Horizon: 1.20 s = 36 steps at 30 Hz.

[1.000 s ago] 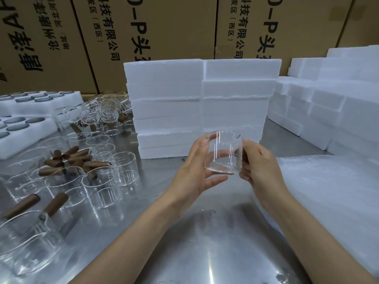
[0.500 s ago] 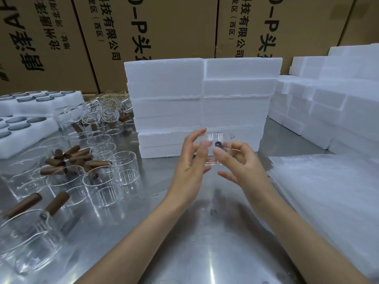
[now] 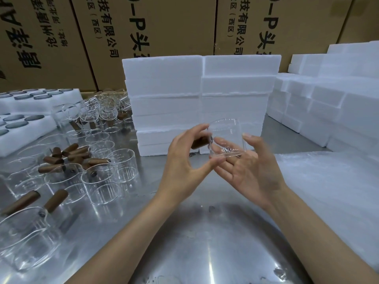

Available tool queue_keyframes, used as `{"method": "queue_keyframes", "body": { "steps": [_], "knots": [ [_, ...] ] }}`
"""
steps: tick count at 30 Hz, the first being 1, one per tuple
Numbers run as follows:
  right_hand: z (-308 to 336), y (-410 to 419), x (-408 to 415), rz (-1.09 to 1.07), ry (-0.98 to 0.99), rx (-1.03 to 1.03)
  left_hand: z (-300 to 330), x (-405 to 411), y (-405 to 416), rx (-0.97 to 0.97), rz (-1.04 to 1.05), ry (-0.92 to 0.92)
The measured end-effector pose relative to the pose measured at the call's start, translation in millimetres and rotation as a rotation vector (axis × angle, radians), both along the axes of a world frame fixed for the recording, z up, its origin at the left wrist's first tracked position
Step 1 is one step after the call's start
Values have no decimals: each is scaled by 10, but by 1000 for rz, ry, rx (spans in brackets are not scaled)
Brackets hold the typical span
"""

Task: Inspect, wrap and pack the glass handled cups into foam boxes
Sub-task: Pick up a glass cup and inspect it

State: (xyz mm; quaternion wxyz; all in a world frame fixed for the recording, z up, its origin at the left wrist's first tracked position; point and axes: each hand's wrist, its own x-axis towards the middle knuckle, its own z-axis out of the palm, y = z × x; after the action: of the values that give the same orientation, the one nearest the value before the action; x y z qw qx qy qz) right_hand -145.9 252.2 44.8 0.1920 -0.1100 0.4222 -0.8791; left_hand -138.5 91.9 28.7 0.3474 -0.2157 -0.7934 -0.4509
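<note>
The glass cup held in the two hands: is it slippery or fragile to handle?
The glass cup is probably fragile: its clear wall looks thin. Likely slippery too, being smooth and glossy; the left hand and right hand both support it. Its brown handle may offer surer grip.

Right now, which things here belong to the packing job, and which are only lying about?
Job:
cup held in both hands, left hand, right hand
other cups waiting on the table
foam boxes
wrap sheets

Lying about:
cartons behind
</note>
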Motion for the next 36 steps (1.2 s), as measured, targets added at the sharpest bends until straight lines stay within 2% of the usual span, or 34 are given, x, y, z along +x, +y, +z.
{"method": "queue_keyframes", "body": {
  "steps": [3, 7, 11, 13, 15, 18, 21, 24, 31, 33, 36],
  "knots": [
    [-7, -7, -1, -37, 30, 122, -5, -9, -28, -18, 63, 21],
    [-52, -88, 29, -335, 169, 423, -6, -37, -54, -220, 246, 131],
    [-80, -133, 44, -411, 235, 533, 2, -12, -45, -303, 301, 196],
    [-71, -120, 34, -409, 203, 492, 8, 2, -25, -287, 287, 227],
    [-60, -99, 21, -351, 113, 365, 9, 2, -25, -198, 225, 226],
    [-43, -66, 3, -217, -12, 194, -23, -5, -20, -71, 119, 110],
    [-36, -51, -2, -127, -44, 116, -79, -24, 2, -53, 44, -37],
    [-51, -44, -9, -78, -41, 96, -88, -42, 18, -21, -18, -110],
    [-31, -15, -14, 19, -5, 180, -93, -38, 22, 140, -64, -92],
    [-16, -11, -9, -14, 7, 216, -91, -53, -1, 131, -26, -72],
    [-4, 6, -25, -206, 38, 268, -73, -62, -31, 79, 82, 5]
  ]
}}
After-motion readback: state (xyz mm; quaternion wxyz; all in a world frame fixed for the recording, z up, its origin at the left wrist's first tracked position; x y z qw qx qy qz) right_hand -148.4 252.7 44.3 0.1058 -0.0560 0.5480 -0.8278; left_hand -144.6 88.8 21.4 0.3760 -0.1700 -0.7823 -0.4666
